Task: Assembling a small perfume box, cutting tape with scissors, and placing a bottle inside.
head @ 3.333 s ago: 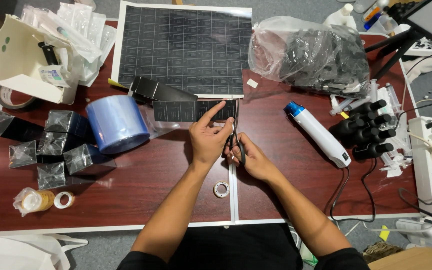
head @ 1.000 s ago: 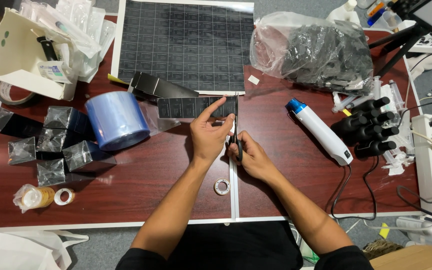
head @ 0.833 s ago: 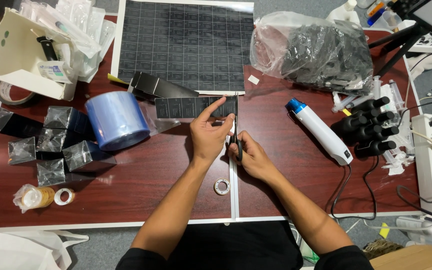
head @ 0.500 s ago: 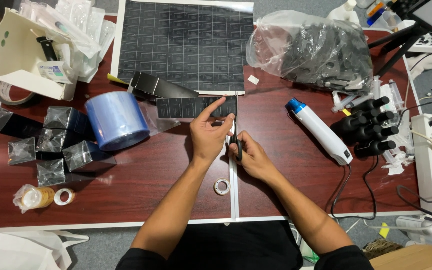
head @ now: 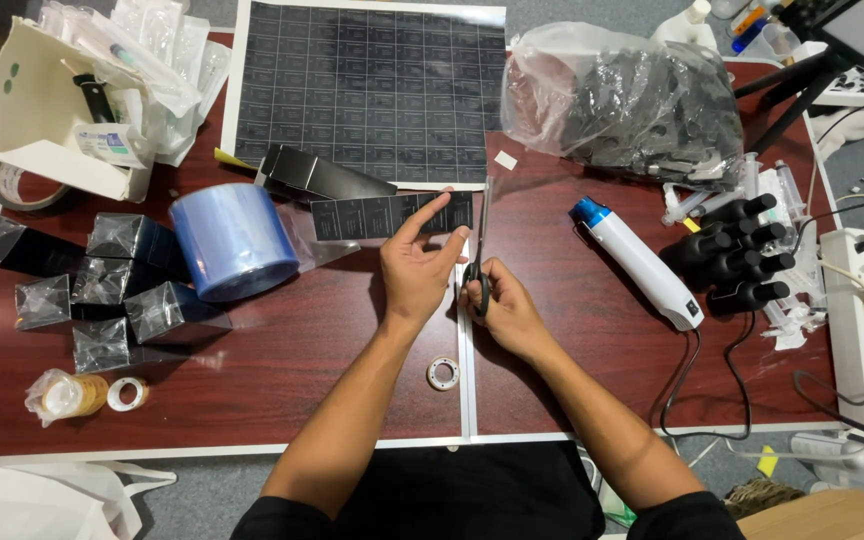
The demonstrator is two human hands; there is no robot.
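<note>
- My left hand (head: 414, 272) lies flat on the dark strip (head: 387, 214), fingers (head: 422, 215) spread and pressing its right part to the worktop (head: 302, 380).
- My right hand (head: 504, 305) has its fingers closed through the handles of the scissors (head: 478, 250); the blades point away from me at the strip's right end.
- The strip sits mid-worktop, just below the big black sheet (head: 372, 90).
- A blue film roll (head: 234, 240) lies left of it; a white heat gun (head: 637, 262) lies to the right.
- A small tape ring (head: 442, 373) rests near my wrists.
</note>
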